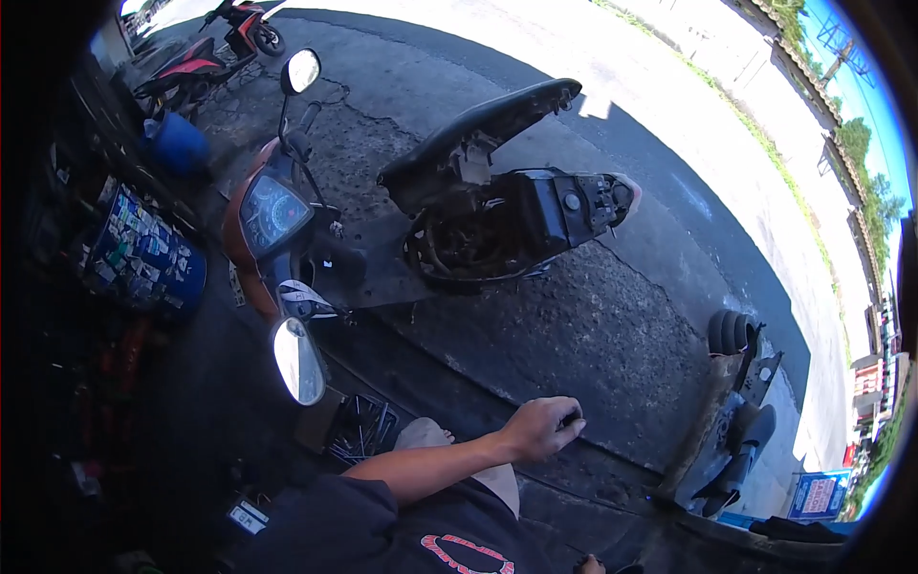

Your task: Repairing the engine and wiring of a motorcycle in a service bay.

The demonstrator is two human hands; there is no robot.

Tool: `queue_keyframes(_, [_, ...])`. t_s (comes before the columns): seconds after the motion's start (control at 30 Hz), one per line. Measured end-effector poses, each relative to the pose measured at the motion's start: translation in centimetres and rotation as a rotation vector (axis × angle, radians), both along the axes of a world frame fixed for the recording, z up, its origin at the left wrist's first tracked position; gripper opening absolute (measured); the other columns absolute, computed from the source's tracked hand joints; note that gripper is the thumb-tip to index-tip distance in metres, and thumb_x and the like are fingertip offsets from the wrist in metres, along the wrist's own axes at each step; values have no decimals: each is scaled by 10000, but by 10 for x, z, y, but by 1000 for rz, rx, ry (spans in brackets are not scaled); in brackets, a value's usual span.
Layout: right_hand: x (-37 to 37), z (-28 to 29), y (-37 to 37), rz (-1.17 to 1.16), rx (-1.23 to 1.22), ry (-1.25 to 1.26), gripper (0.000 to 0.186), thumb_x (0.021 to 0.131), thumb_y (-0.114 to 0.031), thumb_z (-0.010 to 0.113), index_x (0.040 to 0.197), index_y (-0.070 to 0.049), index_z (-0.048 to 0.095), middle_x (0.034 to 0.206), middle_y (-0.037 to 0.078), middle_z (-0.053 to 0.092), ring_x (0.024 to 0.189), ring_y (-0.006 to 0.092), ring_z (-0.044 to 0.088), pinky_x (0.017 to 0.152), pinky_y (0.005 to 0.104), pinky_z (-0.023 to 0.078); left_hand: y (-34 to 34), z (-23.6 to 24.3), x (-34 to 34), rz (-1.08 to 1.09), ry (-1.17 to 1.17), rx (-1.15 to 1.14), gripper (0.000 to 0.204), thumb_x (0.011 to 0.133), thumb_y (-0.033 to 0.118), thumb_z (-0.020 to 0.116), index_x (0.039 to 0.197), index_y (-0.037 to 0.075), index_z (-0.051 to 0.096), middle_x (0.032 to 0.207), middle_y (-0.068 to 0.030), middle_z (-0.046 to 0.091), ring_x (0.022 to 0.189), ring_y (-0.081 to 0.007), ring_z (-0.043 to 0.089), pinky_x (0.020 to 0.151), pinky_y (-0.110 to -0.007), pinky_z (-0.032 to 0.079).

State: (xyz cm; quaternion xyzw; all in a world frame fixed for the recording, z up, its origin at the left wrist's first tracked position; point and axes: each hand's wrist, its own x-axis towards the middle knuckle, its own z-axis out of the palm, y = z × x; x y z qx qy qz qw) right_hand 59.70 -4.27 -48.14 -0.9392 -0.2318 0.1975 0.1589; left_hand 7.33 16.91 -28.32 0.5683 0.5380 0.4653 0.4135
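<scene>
My left hand [543,428] reaches out to the right from a dark sleeve, above the dark ground. Its fingers are curled in, with a dark spot between thumb and fingers; whatever it may hold is hidden. Only a small part of my right hand [591,565] shows at the lower edge, its fingers mostly cut off. Farther off stands a scooter [255,277] with its seat [478,134] tipped up and the storage space [478,239] beneath it exposed. Neither hand touches it. A tray of metal tools [361,429] lies left of my left hand, near my bent bare leg.
The scooter's mirror [299,361] juts out above the tool tray. Left are a sticker-covered blue drum [153,253] and a blue bucket [179,143]. A red and black scooter [206,62] is parked far left. Dark scooter panels [741,445] and ribbed black rings [734,332] sit at right.
</scene>
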Motion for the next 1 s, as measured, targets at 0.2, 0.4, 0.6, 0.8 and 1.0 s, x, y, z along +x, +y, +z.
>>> queue_keyframes(0.2, [2, -5, 241, 286, 479, 411, 127, 886, -58, 649, 996, -15, 697, 753, 57, 655, 596, 145, 595, 542, 276, 482, 15, -14, -48, 308, -36, -56, 150, 922, 163, 670, 932, 13, 673, 875, -162, 702, 809, -332, 701, 712, -411, 538])
queue_keyframes(0.4, [-160, -24, 333, 464, 509, 541, 205, 900, -102, 691, 1076, 4, 686, 778, 40, 657, 579, 111, 576, 502, 258, 470, 23, -57, -77, 287, 23, -172, 178, 927, 162, 666, 990, -4, 682, 876, -160, 715, 813, -289, 712, 730, -392, 541])
queue_keyframes(0.6, [-332, -30, 320, 735, 356, 613, 264, 855, -178, 782, 1019, 25, 747, 866, 96, 738, 715, 152, 651, 646, 311, 552, -5, -98, -143, 388, 238, -298, 273, 946, 260, 617, 1049, 12, 666, 974, -178, 716, 919, -367, 692, 815, -451, 532])
queue_keyframes(0.8, [-460, 10, 363, 1116, 328, 807, 248, 869, -182, 777, 1005, 23, 746, 909, 86, 737, 781, 148, 653, 721, 300, 551, -22, -118, -190, 624, 310, -421, 301, 930, 301, 628, 1065, 36, 669, 1026, -177, 713, 994, -368, 679, 868, -467, 536])
queue_keyframes(1.0, [-550, 97, 416, 1437, -128, 1165, 196, 898, -146, 750, 1018, 7, 724, 857, 39, 706, 755, 114, 623, 677, 267, 514, 14, -131, -165, 668, 292, -450, 483, 986, 427, 568, 1252, 27, 618, 1190, -190, 659, 1120, -358, 641, 947, -455, 512])
